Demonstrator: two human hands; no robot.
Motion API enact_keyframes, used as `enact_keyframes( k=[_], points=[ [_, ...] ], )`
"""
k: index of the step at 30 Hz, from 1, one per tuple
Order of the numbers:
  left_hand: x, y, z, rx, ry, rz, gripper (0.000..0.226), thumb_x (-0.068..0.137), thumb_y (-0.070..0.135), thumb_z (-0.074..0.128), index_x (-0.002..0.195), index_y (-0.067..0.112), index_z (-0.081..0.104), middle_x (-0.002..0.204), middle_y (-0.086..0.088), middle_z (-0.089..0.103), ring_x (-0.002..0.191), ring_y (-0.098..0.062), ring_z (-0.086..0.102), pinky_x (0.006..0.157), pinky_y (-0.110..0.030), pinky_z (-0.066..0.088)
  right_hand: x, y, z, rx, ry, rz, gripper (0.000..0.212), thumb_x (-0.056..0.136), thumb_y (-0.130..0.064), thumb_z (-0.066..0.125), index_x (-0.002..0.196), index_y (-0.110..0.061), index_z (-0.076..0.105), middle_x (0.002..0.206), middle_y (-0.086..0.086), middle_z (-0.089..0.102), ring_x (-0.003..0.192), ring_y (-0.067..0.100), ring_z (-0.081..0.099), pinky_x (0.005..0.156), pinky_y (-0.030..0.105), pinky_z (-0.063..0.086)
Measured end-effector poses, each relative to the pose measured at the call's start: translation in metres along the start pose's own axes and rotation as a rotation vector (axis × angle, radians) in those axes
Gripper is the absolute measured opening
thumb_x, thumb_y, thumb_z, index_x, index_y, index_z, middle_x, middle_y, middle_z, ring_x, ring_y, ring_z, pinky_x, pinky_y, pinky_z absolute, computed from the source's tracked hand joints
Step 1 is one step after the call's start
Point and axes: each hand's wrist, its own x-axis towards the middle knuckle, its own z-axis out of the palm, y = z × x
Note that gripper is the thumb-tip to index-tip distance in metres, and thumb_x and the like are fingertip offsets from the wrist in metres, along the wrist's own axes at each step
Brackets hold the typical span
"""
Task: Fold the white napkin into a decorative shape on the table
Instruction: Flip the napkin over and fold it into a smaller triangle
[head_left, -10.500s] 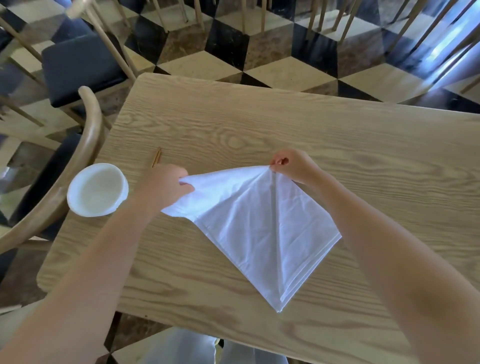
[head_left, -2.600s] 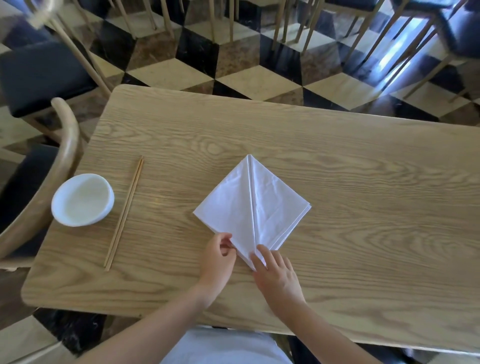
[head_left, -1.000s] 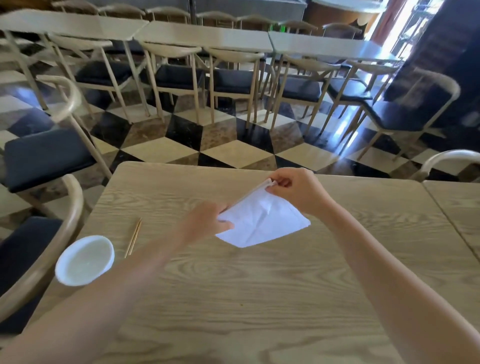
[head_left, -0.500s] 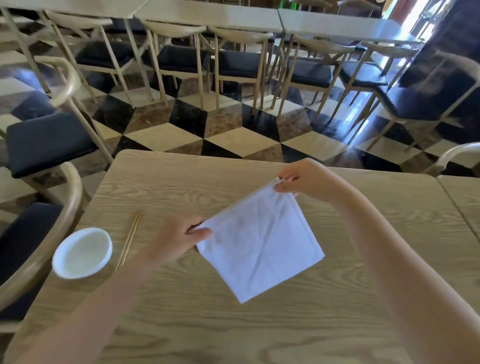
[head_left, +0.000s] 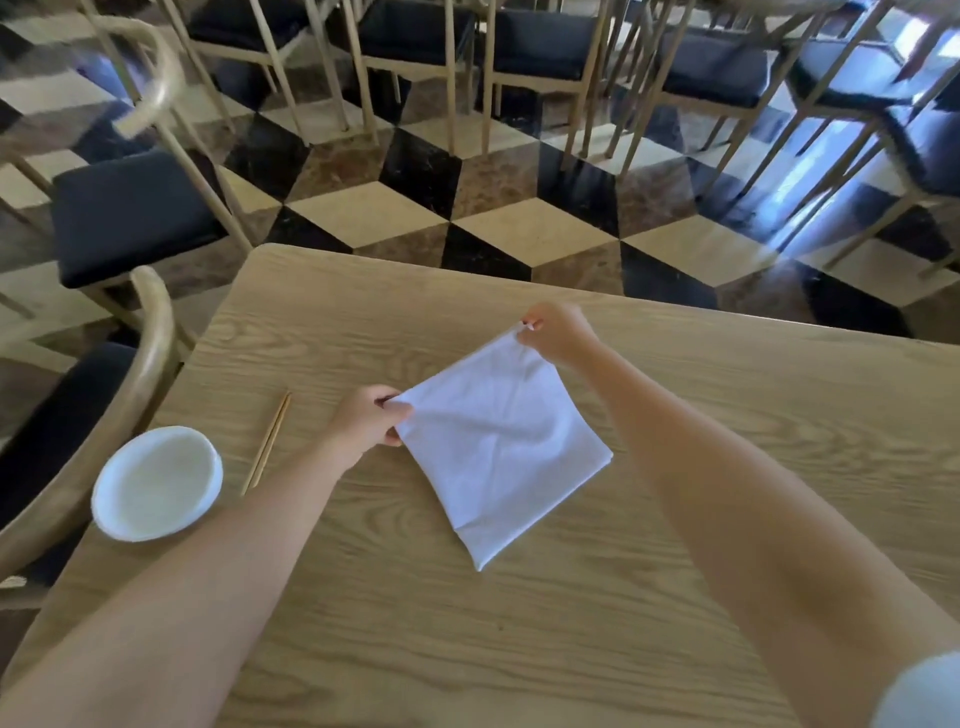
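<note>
The white napkin (head_left: 501, 447) is a folded square, turned like a diamond, with its near corner and right corner resting on the wooden table (head_left: 571, 649). My left hand (head_left: 366, 423) pinches its left corner. My right hand (head_left: 556, 330) pinches the far corner and holds it slightly raised. The cloth between the two hands is taut, with soft creases across its middle.
A white bowl (head_left: 156, 483) sits near the table's left edge, with a pair of wooden chopsticks (head_left: 266, 444) lying beside it. A curved wooden chair (head_left: 130, 395) stands at the left. More chairs and a checkered floor lie beyond the far edge.
The napkin was a kite shape on the table, then got lifted and turned over. Over the last second it has come down, its lower corners now on the wood.
</note>
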Motion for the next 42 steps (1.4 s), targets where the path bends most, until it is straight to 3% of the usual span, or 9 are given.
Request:
enact_keyframes(
  k=[5, 10, 15, 18, 21, 24, 29, 34, 42],
  points=[
    [0.015, -0.019, -0.001, 0.028, 0.114, 0.011, 0.014, 0.085, 0.003, 0.057, 0.097, 0.002, 0.063, 0.075, -0.007, 0.057, 0.072, -0.020, 0.060, 0.054, -0.024, 0.058, 0.011, 0.010, 0.036, 0.270, 0.090, 0.052, 0.044, 0.090, -0.016, 0.055, 0.132, -0.006, 0.046, 0.131, 0.015, 0.052, 0.116, 0.030, 0.051, 0.090, 0.036, 0.044],
    [0.010, -0.041, 0.001, -0.045, 0.229, 0.057, 0.012, 0.083, 0.003, 0.059, 0.092, 0.008, 0.063, 0.085, -0.010, 0.064, 0.076, -0.022, 0.064, 0.064, -0.036, 0.059, -0.061, 0.031, 0.091, 0.074, 0.229, -0.083, 0.046, 0.095, -0.022, 0.046, 0.137, -0.006, 0.037, 0.141, 0.015, 0.043, 0.127, 0.034, 0.039, 0.103, 0.039, 0.033],
    [0.006, -0.048, 0.005, -0.038, 0.323, 0.096, 0.009, 0.079, 0.007, 0.062, 0.085, 0.014, 0.063, 0.072, 0.003, 0.062, 0.061, -0.013, 0.061, 0.062, -0.035, 0.058, -0.117, 0.067, 0.143, -0.162, 0.079, -0.132, 0.059, 0.098, -0.038, 0.034, 0.148, -0.018, 0.009, 0.158, 0.000, 0.006, 0.145, 0.014, -0.001, 0.119, 0.032, -0.001],
    [0.002, -0.046, 0.006, -0.017, 0.318, 0.141, 0.008, 0.080, 0.008, 0.060, 0.083, 0.014, 0.062, 0.072, 0.002, 0.062, 0.064, -0.019, 0.062, 0.056, -0.032, 0.058, -0.125, 0.083, 0.145, -0.187, 0.125, -0.133, 0.059, 0.097, -0.040, 0.033, 0.148, -0.021, 0.010, 0.157, -0.004, 0.005, 0.144, 0.010, -0.003, 0.117, 0.029, -0.005],
    [-0.001, -0.047, 0.007, 0.115, 0.334, 0.216, 0.011, 0.082, 0.009, 0.057, 0.092, 0.010, 0.063, 0.083, -0.007, 0.065, 0.074, -0.025, 0.063, 0.064, -0.037, 0.057, -0.129, 0.085, 0.143, -0.141, 0.209, -0.131, 0.054, 0.097, -0.031, 0.040, 0.146, -0.016, 0.022, 0.155, -0.001, 0.015, 0.144, 0.014, 0.009, 0.118, 0.030, 0.000],
    [-0.005, -0.052, 0.004, 0.551, 0.459, 0.574, 0.025, 0.081, -0.001, 0.058, 0.105, 0.007, 0.061, 0.103, -0.015, 0.061, 0.091, -0.030, 0.056, 0.080, -0.038, 0.047, -0.139, 0.085, 0.141, -0.086, 0.362, -0.170, 0.040, 0.090, -0.006, 0.056, 0.129, -0.002, 0.051, 0.140, 0.013, 0.048, 0.133, 0.030, 0.040, 0.113, 0.043, 0.025],
    [-0.017, -0.065, -0.002, 1.017, 0.122, 1.168, 0.037, 0.061, -0.016, 0.073, 0.094, 0.001, 0.068, 0.092, -0.014, 0.071, 0.081, -0.031, 0.068, 0.073, -0.040, 0.056, -0.145, 0.092, 0.135, -0.212, 0.404, -0.230, 0.048, 0.062, 0.014, 0.069, 0.107, -0.002, 0.064, 0.114, 0.012, 0.067, 0.105, 0.032, 0.062, 0.087, 0.043, 0.051],
    [-0.017, -0.058, -0.018, 1.175, 0.061, 1.274, 0.042, 0.053, -0.018, 0.075, 0.091, -0.001, 0.068, 0.089, -0.015, 0.071, 0.078, -0.029, 0.069, 0.066, -0.038, 0.059, -0.133, 0.099, 0.122, -0.234, 0.416, -0.272, 0.037, 0.062, 0.012, 0.068, 0.093, -0.009, 0.064, 0.094, 0.003, 0.067, 0.090, 0.027, 0.063, 0.076, 0.034, 0.052],
    [-0.020, -0.051, -0.021, 1.193, 0.020, 1.096, 0.034, 0.057, -0.025, 0.061, 0.085, -0.006, 0.065, 0.082, -0.020, 0.068, 0.072, -0.031, 0.066, 0.053, -0.041, 0.055, -0.136, 0.101, 0.123, -0.114, 0.435, -0.223, 0.013, 0.081, -0.005, 0.068, 0.091, -0.013, 0.066, 0.094, -0.004, 0.068, 0.088, 0.022, 0.063, 0.061, 0.032, 0.055]
  ],
)
